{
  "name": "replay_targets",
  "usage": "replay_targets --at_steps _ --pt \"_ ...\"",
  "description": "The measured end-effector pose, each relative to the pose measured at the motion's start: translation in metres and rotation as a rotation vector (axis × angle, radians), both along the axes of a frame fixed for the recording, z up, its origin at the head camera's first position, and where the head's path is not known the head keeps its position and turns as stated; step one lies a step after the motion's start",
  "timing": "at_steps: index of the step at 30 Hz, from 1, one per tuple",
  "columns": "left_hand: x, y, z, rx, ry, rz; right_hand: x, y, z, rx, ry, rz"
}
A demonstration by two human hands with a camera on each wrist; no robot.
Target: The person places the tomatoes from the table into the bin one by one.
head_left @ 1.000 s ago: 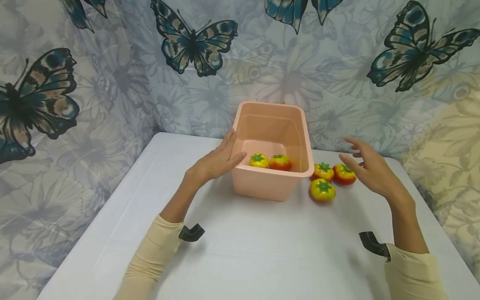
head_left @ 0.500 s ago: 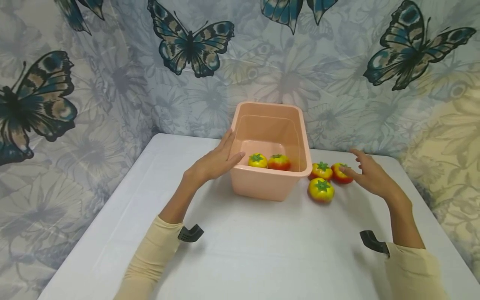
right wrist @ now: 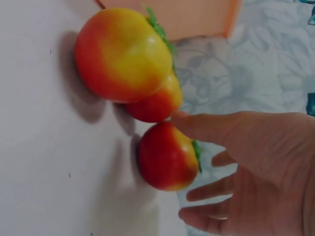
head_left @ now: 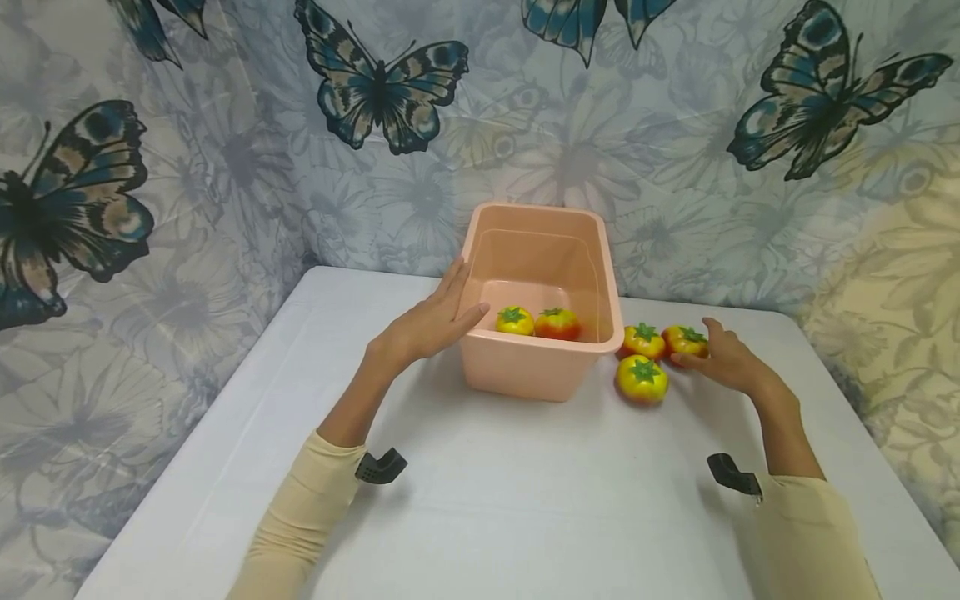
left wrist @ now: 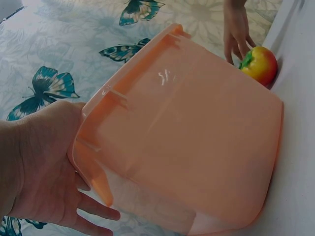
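Plainly unclenched, the left hand rested with straight fingers on the left rim of the peach bin. The right hand, likewise grasping nothing, stood beside the rightmost fruit; contact could not be told. A yellow fruit and a redder fruit lay inside the bin; three, the rightmost included, lay outside, to its right. All stood toward the far end of a white table, before a floral backdrop printed with blue butterflies.
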State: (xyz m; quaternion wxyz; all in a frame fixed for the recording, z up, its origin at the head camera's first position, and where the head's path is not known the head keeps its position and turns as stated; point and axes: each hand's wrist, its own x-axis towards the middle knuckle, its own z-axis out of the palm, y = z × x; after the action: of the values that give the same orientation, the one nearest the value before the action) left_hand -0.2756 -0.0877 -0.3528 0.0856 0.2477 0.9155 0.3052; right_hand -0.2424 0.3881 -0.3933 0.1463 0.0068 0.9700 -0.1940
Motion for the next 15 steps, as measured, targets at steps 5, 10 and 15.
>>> replay_targets --at_steps 5,10,15 --pt "0.001 0.000 0.001 0.001 -0.002 0.000 -0.004 0.002 -0.006 0.001 -0.059 -0.029" --pt "0.001 0.000 0.001 0.007 -0.001 0.006 -0.006 0.003 -0.012 0.026 -0.084 -0.038" --pt "0.001 0.000 0.000 0.014 0.002 0.013 -0.008 0.004 -0.013 0.043 -0.071 -0.038"
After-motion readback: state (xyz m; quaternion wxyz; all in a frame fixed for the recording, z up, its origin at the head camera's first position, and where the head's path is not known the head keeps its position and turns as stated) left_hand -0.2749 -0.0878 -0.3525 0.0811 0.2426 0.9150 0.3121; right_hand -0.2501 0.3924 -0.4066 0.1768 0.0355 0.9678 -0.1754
